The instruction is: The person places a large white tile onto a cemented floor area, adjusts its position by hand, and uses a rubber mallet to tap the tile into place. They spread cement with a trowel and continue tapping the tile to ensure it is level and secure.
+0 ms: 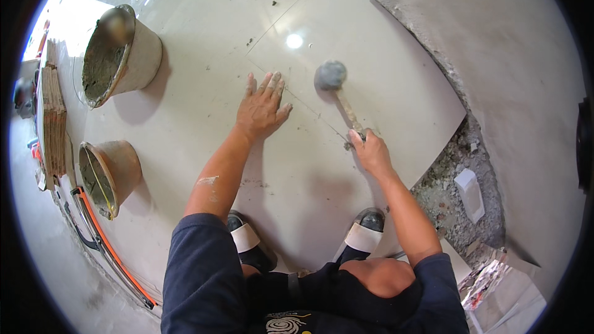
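Note:
My left hand (pixel 265 106) lies with fingers spread on the glossy pale floor tiles (pixel 396 74), just left of a thin seam. My right hand (pixel 371 151) grips the light, grimy handle of a mallet (pixel 331 75), whose round grey head is over the tile right of the seam, slightly blurred; whether it touches the tile I cannot tell. Small specks of cement lie along the seam. My feet, in sandals (pixel 364 230), rest on the tiles below.
Two mortar buckets (pixel 141 55) (pixel 122 170) stand at left, by stacked tile or board pieces (pixel 52 117) and an orange-railed tool (pixel 108 241). At right, a rough strip of bare substrate (pixel 442 170) with a white offcut (pixel 469 192) runs along the wall (pixel 526 117).

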`<state>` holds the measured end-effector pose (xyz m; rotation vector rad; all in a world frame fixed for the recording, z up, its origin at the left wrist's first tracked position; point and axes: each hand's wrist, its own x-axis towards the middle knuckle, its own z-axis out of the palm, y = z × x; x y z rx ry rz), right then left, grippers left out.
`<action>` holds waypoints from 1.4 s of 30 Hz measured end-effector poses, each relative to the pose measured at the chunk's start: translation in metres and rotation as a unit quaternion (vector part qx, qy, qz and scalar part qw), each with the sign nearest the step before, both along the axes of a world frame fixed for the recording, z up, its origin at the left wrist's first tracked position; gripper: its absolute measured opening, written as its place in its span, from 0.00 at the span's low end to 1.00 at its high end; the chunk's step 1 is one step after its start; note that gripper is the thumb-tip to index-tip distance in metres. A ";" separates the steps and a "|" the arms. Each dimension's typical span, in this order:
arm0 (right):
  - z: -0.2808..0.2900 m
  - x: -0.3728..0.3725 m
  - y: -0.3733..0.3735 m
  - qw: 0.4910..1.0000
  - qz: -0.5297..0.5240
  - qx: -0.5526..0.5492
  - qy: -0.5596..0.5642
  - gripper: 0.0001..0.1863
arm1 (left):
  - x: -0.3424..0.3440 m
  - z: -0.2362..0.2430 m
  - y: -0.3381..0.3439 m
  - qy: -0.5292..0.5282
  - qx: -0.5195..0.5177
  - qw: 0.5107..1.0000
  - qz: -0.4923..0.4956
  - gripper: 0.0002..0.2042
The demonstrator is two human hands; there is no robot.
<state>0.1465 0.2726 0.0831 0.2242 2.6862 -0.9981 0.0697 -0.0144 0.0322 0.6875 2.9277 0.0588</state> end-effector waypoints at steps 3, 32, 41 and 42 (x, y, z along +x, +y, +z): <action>0.018 0.004 0.017 0.998 -0.006 -0.001 -0.058 0.27 | -0.005 0.010 0.007 -0.037 -0.002 0.999 0.027 0.31; 0.004 0.098 0.074 0.990 -0.138 -0.001 0.006 0.26 | -0.001 0.001 0.134 -0.100 0.065 0.982 0.145 0.49; 0.014 0.204 0.087 0.973 -0.225 0.028 -0.048 0.27 | 0.010 -0.003 0.142 -0.088 0.044 0.988 0.121 0.47; 0.010 0.217 0.083 0.975 -0.214 0.030 -0.051 0.27 | 0.018 -0.002 0.147 -0.104 0.026 0.990 0.095 0.46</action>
